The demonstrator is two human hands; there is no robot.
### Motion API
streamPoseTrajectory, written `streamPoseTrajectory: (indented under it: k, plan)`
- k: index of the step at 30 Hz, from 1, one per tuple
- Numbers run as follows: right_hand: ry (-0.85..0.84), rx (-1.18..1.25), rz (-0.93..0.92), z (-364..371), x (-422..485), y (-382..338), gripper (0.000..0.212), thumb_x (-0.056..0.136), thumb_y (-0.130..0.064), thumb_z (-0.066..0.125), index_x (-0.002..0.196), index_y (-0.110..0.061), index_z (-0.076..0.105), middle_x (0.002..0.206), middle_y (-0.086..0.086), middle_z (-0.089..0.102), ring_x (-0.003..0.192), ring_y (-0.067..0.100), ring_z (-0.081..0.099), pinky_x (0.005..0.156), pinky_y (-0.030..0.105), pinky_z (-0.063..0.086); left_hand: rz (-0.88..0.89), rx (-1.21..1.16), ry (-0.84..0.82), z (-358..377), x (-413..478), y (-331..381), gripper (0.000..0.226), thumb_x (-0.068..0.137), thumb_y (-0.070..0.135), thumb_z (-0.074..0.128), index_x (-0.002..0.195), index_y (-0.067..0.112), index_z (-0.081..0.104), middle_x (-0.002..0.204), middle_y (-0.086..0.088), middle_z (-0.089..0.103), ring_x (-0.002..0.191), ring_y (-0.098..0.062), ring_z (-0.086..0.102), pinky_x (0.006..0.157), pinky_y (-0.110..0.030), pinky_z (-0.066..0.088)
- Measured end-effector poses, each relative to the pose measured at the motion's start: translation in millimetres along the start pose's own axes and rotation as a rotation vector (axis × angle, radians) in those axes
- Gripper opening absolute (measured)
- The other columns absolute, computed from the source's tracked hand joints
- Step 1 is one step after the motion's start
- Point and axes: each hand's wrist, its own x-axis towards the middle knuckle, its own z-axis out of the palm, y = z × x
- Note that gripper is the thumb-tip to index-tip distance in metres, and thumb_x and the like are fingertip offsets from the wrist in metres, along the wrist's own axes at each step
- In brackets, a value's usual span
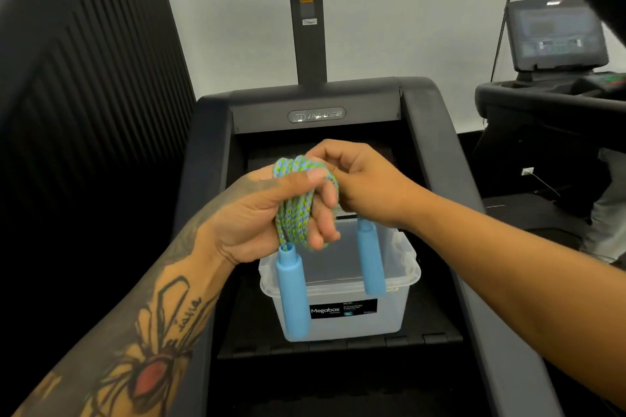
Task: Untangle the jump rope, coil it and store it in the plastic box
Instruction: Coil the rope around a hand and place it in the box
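Left hand [271, 213]: palm turned up and inward, fingers curled around several loops of the jump rope [298, 200], thumb laid across the top of the bundle.
Right hand [359, 179]: just beside the left, fingertips pinched on the upper turn of the coil; the exact strand it grips is hidden behind the left hand's fingers, so it seems to be the outermost loop.
Jump rope: a blue-and-green braided cord, gathered into a hanging bundle in the air, above the box and not inside it.
Left handle [293, 294]: blue, dangling upright below the left palm, in front of the box's near-left corner.
Right handle [371, 257]: blue, hanging below the right hand, over the box opening.
Plastic box [342, 315]: translucent, lid off, a black label reading "Megabox" on the near wall; it sits on a step of the dark stair-climber machine [318, 112].
Background: a treadmill console [555, 34] at far right, against a pale wall.
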Motion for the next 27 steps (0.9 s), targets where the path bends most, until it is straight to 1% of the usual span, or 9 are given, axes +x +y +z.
streamPoseTrajectory:
  k: [4, 6, 8, 11, 16, 19, 21, 25, 27]
  plan:
    - [-0.069, 0.255, 0.133, 12.9, -14.5, 1.7, 0.033, 0.098, -0.011, 0.047, 0.078, -0.029, 0.065, 0.057, 0.009, 0.052, 0.049, 0.018, 0.038, 0.049, 0.028, 0.024, 0.079, -0.035, 0.092, 5.2, 4.5, 0.0, 0.031, 0.086, 0.023, 0.052, 0.058, 0.009, 0.053, 0.047, -0.011, 0.059, 0.037, -0.017, 0.055, 0.057, -0.031, 0.055]
    - [-0.081, 0.353, 0.195, 16.4, -19.3, -2.3, 0.033, 0.099, -0.015, 0.041, 0.078, -0.021, 0.067, 0.053, 0.003, 0.054, 0.044, 0.011, 0.039, 0.047, 0.029, 0.013, 0.092, -0.059, 0.111, 4.7, 6.3, 1.1, 0.039, 0.089, 0.019, 0.052, 0.052, 0.011, 0.048, 0.049, -0.012, 0.060, 0.040, -0.019, 0.056, 0.057, -0.032, 0.054]
    - [-0.109, 0.433, 0.233, 16.0, -21.3, -5.8, 0.033, 0.100, -0.022, 0.037, 0.093, -0.002, 0.063, 0.061, 0.007, 0.053, 0.047, 0.011, 0.041, 0.047, 0.032, 0.011, 0.116, -0.058, 0.141, 2.3, 7.2, 1.6, 0.042, 0.087, 0.016, 0.051, 0.045, 0.011, 0.045, 0.050, -0.012, 0.060, 0.043, -0.020, 0.057, 0.056, -0.033, 0.054]
    - [-0.153, 0.516, 0.260, 17.3, -21.9, -5.3, 0.051, 0.102, -0.038, 0.029, 0.083, -0.004, 0.062, 0.071, 0.012, 0.046, 0.055, 0.015, 0.039, 0.042, 0.026, 0.017, 0.173, -0.019, 0.206, -0.4, 8.1, -1.3, 0.038, 0.080, 0.009, 0.056, 0.044, 0.010, 0.045, 0.048, -0.010, 0.057, 0.039, -0.018, 0.052, 0.055, -0.034, 0.054]
    - [-0.036, 0.215, 0.167, 31.3, -26.1, -11.5, 0.048, 0.104, -0.042, 0.025, 0.077, -0.012, 0.052, 0.064, 0.003, 0.058, 0.053, 0.006, 0.040, 0.047, 0.023, 0.029, 0.222, -0.011, 0.210, -2.0, 6.6, -7.4, 0.019, 0.057, 0.006, 0.055, 0.042, 0.007, 0.043, 0.045, -0.014, 0.053, 0.033, -0.019, 0.046, 0.057, -0.033, 0.053]
    - [-0.010, 0.210, 0.036, 34.1, -28.0, -18.0, 0.041, 0.104, -0.030, 0.026, 0.074, -0.010, 0.044, 0.060, 0.002, 0.057, 0.048, -0.001, 0.052, 0.052, 0.012, 0.040, 0.229, -0.074, 0.148, -5.7, 7.8, -8.5, 0.016, 0.054, 0.005, 0.056, 0.042, 0.005, 0.045, 0.044, -0.015, 0.055, 0.033, -0.021, 0.048, 0.057, -0.031, 0.051]
    - [-0.001, 0.217, -0.049, 33.0, -25.5, -17.7, 0.034, 0.100, -0.033, 0.033, 0.078, -0.009, 0.044, 0.059, -0.006, 0.058, 0.053, 0.001, 0.057, 0.060, 0.016, 0.046, 0.236, -0.066, 0.127, -6.2, 8.0, -7.6, 0.015, 0.054, 0.004, 0.060, 0.045, 0.005, 0.048, 0.046, -0.015, 0.058, 0.034, -0.021, 0.052, 0.057, -0.029, 0.052]
    - [0.104, 0.054, -0.069, 27.9, -17.0, -12.4, 0.037, 0.101, -0.034, 0.040, 0.087, 0.001, 0.045, 0.059, -0.008, 0.055, 0.053, 0.004, 0.057, 0.060, 0.022, 0.048, 0.202, -0.056, 0.265, -5.7, 11.9, -7.8, 0.012, 0.056, -0.002, 0.056, 0.064, 0.001, 0.047, 0.046, -0.012, 0.058, 0.034, -0.019, 0.052, 0.043, -0.020, 0.048]
    - [0.166, 0.023, -0.059, 26.6, -12.3, -10.1, 0.035, 0.102, -0.030, 0.040, 0.088, 0.001, 0.045, 0.057, -0.009, 0.053, 0.049, 0.002, 0.054, 0.055, 0.019, 0.047, 0.189, -0.029, 0.347, -6.7, 18.4, -10.2, 0.006, 0.061, -0.003, 0.051, 0.064, 0.001, 0.048, 0.047, -0.010, 0.057, 0.036, -0.016, 0.051, 0.042, -0.019, 0.045]
